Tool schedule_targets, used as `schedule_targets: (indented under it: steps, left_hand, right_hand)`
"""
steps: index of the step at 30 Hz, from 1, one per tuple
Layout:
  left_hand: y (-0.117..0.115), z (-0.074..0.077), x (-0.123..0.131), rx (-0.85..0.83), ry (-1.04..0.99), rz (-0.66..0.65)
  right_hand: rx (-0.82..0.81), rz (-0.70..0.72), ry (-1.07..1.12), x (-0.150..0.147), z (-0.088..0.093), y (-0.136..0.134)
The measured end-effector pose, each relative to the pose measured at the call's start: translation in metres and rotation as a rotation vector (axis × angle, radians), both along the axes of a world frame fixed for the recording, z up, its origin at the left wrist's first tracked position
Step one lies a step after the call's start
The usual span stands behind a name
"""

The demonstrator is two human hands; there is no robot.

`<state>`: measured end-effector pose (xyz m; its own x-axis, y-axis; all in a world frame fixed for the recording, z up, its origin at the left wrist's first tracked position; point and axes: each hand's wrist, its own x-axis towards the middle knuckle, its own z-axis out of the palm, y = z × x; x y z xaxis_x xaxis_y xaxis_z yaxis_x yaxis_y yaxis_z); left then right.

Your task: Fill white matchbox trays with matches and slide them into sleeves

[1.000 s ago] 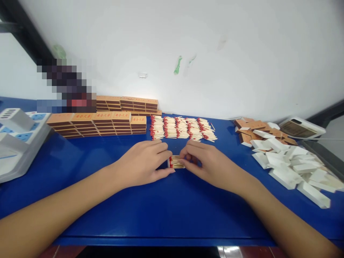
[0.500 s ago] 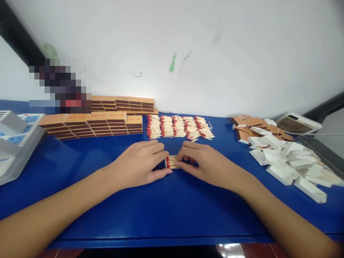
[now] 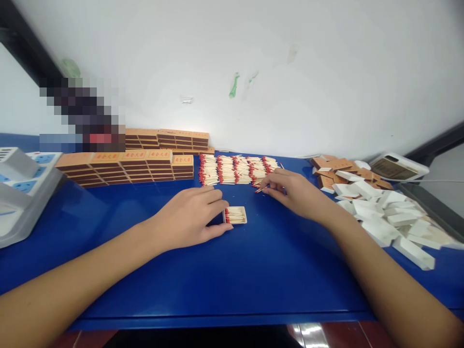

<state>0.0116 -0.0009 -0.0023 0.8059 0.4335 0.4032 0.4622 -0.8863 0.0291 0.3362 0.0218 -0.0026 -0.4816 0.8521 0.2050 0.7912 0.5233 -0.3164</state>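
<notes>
A white matchbox tray [image 3: 245, 215] lies on the blue table, filled with red-tipped matches [image 3: 235, 215]. My left hand [image 3: 192, 212] grips its left end between thumb and forefinger. To the right and farther back, my right hand [image 3: 286, 186] pinches a match [image 3: 260, 189] at the near edge of the match piles [image 3: 234, 170]. Those piles form several side-by-side columns with red heads pointing left. My right fingers partly hide the rightmost column; whether they hold more than one match I cannot tell.
Stacked orange matchboxes [image 3: 145, 166] stand at left behind my left hand. Loose white trays [image 3: 384, 212] and orange sleeves [image 3: 337, 169] are heaped at right, near a phone [image 3: 400, 166]. A power strip [image 3: 32, 193] sits at far left, and a white wall rises behind the table.
My right hand has moved from the tray back and right to the match piles, and now pinches a match there. My left hand stays on the tray, whose right end is now uncovered.
</notes>
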Motion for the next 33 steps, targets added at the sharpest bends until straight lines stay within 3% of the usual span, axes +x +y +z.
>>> schedule_targets:
  steps: [9, 15, 21, 33]
  left_hand:
    - [0.001, -0.001, -0.001, 0.017, 0.005, 0.002]
    - [0.0, -0.001, 0.0, 0.019, 0.016, 0.007]
    - [-0.001, -0.002, 0.002, 0.014, 0.022, -0.006]
    - [-0.001, -0.001, 0.001, 0.005, 0.013, -0.006]
  right_hand:
    - [-0.158, -0.045, 0.004, -0.008, 0.003, -0.006]
    - [-0.207, 0.046, 0.123, -0.037, 0.014, -0.032]
    - [-0.254, 0.146, 0.159, -0.068, 0.013, -0.051]
    - [-0.232, 0.142, 0.139, -0.066, 0.01, -0.05]
